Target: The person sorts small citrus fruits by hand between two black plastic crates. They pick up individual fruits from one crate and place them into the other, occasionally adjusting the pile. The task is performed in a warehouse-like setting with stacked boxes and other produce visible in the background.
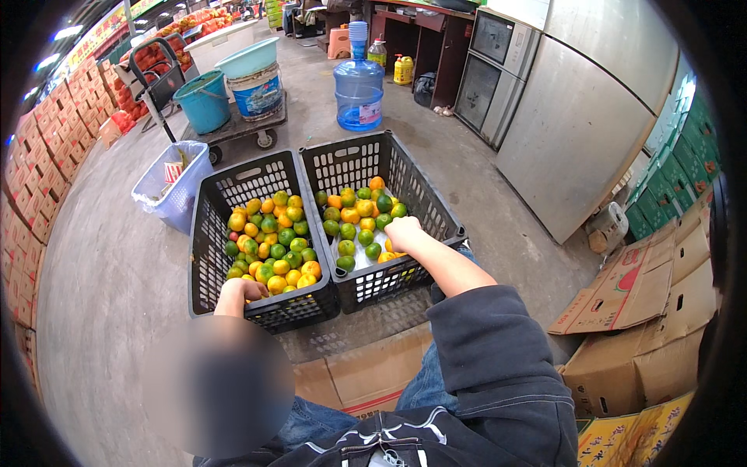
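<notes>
Two black plastic crates stand side by side before me. In the left crate [205,233] lies a thick pile of green and orange citrus fruits [281,267]. My left hand [242,289] reaches in at its near left corner, fingers against the nearest fruit; the fingertips are partly hidden. The right crate [417,181] holds fewer citrus fruits [365,208], spread over a pale bottom that shows between them. Over its near right side bends my right hand [404,233], knuckles up, beside green and orange fruits. Whether it grips one is hidden from view.
A lined waste bin [181,201] stands left of the crates. Beyond are a flat trolley [245,131] with buckets and a blue water-cooler bottle [359,93]. A metal refrigerator [572,134] and flattened cardboard boxes [636,286] line the right. Cardboard [373,365] lies by my legs.
</notes>
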Demonstrator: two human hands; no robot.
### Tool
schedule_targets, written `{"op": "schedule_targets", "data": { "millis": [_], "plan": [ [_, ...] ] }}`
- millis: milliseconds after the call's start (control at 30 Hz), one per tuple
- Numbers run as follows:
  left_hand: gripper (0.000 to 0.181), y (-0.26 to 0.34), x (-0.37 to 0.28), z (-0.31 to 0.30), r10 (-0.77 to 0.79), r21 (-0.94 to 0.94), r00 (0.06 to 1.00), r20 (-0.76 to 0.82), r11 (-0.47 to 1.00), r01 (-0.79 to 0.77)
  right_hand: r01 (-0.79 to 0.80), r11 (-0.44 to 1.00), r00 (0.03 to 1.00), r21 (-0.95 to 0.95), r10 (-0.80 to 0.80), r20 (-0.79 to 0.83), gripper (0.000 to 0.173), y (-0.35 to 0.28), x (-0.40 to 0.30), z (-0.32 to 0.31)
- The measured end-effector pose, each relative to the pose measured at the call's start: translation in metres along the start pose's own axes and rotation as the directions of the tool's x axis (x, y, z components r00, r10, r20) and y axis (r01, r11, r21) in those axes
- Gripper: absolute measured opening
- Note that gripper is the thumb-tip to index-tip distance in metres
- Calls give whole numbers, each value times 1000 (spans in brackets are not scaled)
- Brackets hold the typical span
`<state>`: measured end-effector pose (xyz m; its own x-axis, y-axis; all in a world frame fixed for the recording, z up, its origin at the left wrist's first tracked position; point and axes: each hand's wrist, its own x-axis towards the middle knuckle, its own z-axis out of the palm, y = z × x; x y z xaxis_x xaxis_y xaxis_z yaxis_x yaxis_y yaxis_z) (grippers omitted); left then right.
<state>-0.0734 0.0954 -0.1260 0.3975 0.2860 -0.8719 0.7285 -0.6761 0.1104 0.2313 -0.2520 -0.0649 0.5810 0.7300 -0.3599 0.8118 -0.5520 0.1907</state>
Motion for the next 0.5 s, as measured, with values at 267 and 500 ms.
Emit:
{"op": "schedule_targets", "data": {
  "millis": [267, 500],
  "plan": [
    [59, -15, 5, -5, 24, 5, 990, 139, 1000, -25, -1, 1000, 1000, 14, 0, 14, 29, -6, -1, -8],
    [45, 19, -32, -4, 51, -98, 997, 60, 994, -45, -10, 1000, 999, -10, 11, 39, 27, -1, -4, -3]
  ]
}}
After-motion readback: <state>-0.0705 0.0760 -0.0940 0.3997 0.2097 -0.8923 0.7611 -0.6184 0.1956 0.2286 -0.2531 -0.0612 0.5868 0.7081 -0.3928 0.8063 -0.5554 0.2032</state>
